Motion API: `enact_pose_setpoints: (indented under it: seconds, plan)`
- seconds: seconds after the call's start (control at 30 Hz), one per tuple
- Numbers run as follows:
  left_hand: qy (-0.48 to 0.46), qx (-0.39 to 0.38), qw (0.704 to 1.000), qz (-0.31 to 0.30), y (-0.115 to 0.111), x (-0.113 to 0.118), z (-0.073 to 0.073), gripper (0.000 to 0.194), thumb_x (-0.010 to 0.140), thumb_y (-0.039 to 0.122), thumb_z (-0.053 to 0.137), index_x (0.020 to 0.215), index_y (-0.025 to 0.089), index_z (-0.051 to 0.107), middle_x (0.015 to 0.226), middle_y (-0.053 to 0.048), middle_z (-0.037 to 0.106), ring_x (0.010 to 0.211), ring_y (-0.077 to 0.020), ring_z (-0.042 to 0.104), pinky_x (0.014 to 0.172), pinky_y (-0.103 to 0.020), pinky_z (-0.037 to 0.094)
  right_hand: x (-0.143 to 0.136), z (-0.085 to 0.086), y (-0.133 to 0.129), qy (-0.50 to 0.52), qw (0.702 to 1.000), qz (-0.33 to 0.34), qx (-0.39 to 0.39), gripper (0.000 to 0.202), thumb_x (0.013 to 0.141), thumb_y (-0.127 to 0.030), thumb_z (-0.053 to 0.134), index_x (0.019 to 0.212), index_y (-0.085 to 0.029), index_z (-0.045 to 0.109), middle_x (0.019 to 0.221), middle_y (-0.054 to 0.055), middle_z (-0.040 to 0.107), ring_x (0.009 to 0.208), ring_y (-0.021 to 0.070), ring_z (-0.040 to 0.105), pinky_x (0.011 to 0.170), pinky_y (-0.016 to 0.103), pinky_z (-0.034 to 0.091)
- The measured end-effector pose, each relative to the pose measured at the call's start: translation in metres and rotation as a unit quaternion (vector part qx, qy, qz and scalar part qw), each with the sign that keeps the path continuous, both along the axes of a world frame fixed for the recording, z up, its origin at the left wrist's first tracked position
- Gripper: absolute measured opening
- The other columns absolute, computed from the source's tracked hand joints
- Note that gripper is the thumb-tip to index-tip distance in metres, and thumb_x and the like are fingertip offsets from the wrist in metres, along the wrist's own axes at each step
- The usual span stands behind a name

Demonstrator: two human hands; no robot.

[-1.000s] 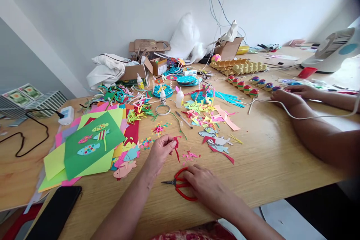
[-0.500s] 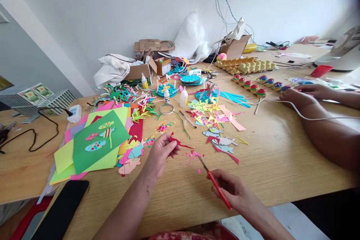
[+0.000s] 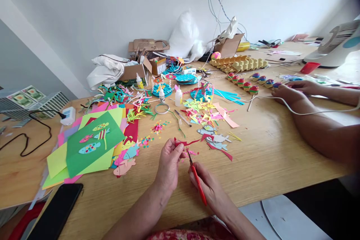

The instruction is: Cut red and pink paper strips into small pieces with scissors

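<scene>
My left hand pinches a small piece of red paper, whose thin strip points to the right. Red-handled scissors are held in my right hand, with their blade tips just under the red paper. Whether the blades touch it I cannot tell. Small pink paper bits lie on the table behind the scissor tips. Right of them are cut paper fish in grey and blue, with red scraps beside them.
Coloured sheets with paper fish are stacked at left, near a black phone. Glue bottles and yellow scraps stand or lie farther back. Another person's arms rest at right, by a white cable.
My right hand has brought the scissors left and up, close to the red paper. My left hand has turned the paper slightly. The view has shifted a little to the right.
</scene>
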State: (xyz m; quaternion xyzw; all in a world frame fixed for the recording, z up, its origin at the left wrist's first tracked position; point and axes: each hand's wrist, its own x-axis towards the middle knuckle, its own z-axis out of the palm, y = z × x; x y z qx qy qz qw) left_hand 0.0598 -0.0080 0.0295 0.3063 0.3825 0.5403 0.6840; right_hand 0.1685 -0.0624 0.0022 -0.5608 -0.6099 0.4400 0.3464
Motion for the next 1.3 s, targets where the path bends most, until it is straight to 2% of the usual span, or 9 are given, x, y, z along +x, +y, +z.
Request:
enact_pose_setpoints:
  seconds: [0.2,0.4,0.7,0.83,1.03,1.2,1.3]
  plan:
    - [-0.031,0.006,1.000,-0.001,-0.005,0.004,-0.001,0.011,0.070,0.021,0.059,0.073,0.017,0.050,0.067,0.004,0.054,0.062,-0.0058,0.053,0.059,-0.017,0.040,-0.001,0.003,0.004,0.026,0.999,-0.007,0.023,0.026,0.084,-0.037,0.033,0.066,-0.019,0.041,0.060,-0.003,0.047,0.058,0.0115,0.044,0.055,0.022,0.034]
    - [-0.049,-0.004,0.999,-0.015,-0.006,0.006,-0.004,0.011,0.071,0.021,0.059,0.075,0.016,0.050,0.069,0.003,0.055,0.062,-0.0065,0.053,0.058,-0.017,0.040,-0.001,0.004,0.004,0.048,0.999,-0.016,0.010,0.029,0.083,-0.040,0.032,0.066,-0.019,0.041,0.054,-0.004,0.045,0.051,0.0108,0.044,0.050,0.022,0.035]
    - [-0.052,-0.010,0.998,-0.021,-0.008,0.006,-0.009,0.012,0.071,0.021,0.059,0.074,0.016,0.048,0.068,0.003,0.053,0.062,-0.0064,0.052,0.059,-0.017,0.041,-0.002,0.005,0.005,0.030,0.999,-0.023,0.016,0.027,0.085,-0.035,0.033,0.067,-0.018,0.045,0.048,-0.004,0.048,0.050,0.0105,0.045,0.052,0.021,0.036]
    - [-0.058,-0.016,0.998,-0.024,-0.009,0.007,-0.009,0.015,0.069,0.023,0.061,0.074,0.016,0.049,0.067,0.004,0.053,0.062,-0.0066,0.053,0.059,-0.017,0.040,-0.002,0.000,0.005,0.026,0.999,-0.025,0.011,0.028,0.085,-0.036,0.033,0.067,-0.018,0.045,0.047,-0.005,0.047,0.048,0.0100,0.045,0.049,0.021,0.036]
    - [-0.042,-0.023,0.999,-0.014,-0.008,0.006,-0.014,0.015,0.068,0.021,0.061,0.074,0.016,0.049,0.068,0.004,0.055,0.061,-0.0056,0.052,0.058,-0.017,0.040,-0.002,-0.010,0.003,0.026,0.999,-0.039,-0.003,0.030,0.085,-0.040,0.032,0.067,-0.019,0.045,0.045,-0.005,0.042,0.047,0.0105,0.045,0.047,0.020,0.035]
    - [0.006,-0.009,0.999,-0.046,-0.002,-0.006,-0.017,0.014,0.069,0.021,0.060,0.073,0.015,0.048,0.069,0.001,0.059,0.063,-0.0082,0.055,0.058,-0.019,0.041,0.004,0.001,0.002,0.065,0.997,-0.014,-0.025,0.033,0.084,-0.042,0.031,0.063,-0.019,0.040,0.049,-0.005,0.041,0.046,0.0091,0.043,0.046,0.021,0.035]
    - [0.066,0.002,0.995,-0.074,0.001,-0.012,-0.014,0.014,0.066,0.020,0.062,0.071,0.015,0.049,0.064,0.001,0.058,0.059,-0.0087,0.053,0.055,-0.020,0.040,0.011,0.008,0.008,0.083,0.996,-0.027,-0.034,0.029,0.082,-0.042,0.037,0.065,-0.019,0.042,0.051,-0.006,0.042,0.047,0.0088,0.043,0.046,0.021,0.035]
